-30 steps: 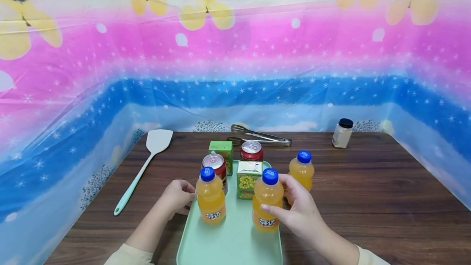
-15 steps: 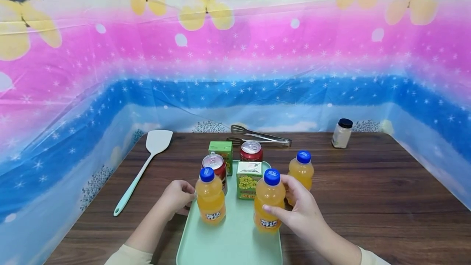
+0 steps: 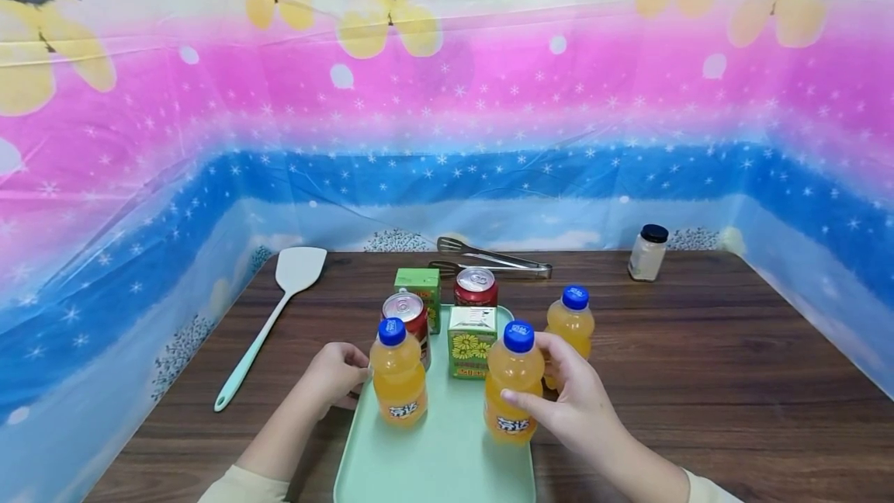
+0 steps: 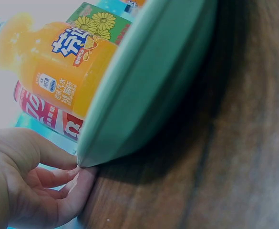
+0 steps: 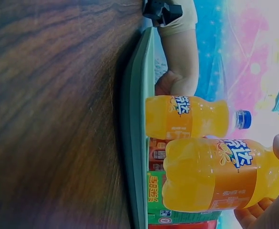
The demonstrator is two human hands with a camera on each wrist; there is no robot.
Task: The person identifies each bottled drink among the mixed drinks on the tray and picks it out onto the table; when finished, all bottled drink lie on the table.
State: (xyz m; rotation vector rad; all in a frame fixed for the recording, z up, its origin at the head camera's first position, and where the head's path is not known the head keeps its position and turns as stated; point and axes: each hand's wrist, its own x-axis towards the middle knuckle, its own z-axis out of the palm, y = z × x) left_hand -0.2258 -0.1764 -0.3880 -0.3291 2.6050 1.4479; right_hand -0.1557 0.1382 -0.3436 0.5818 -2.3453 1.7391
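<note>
My right hand (image 3: 569, 394) grips an orange soda bottle (image 3: 514, 394) with a blue cap, thumb on the near side. In the right wrist view, a small gap shows between this bottle's base and the green tray (image 5: 138, 143). The left hand (image 4: 44, 176) pinches the tray's left rim between thumb and fingers. A second orange soda bottle (image 3: 400, 379) stands upright on the tray near that hand. Behind it on the tray are a red soda can (image 3: 414, 309) and a green drink carton (image 3: 472, 340) with yellow flowers.
Another green carton (image 3: 419, 286) and a second red can (image 3: 476, 286) stand at the tray's far end. A third orange bottle (image 3: 573, 320) stands on the table right of the tray. Metal tongs (image 3: 503, 262), a black-lidded jar (image 3: 648, 254) and a spatula (image 3: 279, 309) lie or stand farther out.
The bottle in my right hand has shifted slightly to the right over the tray. My left hand keeps its hold on the tray rim.
</note>
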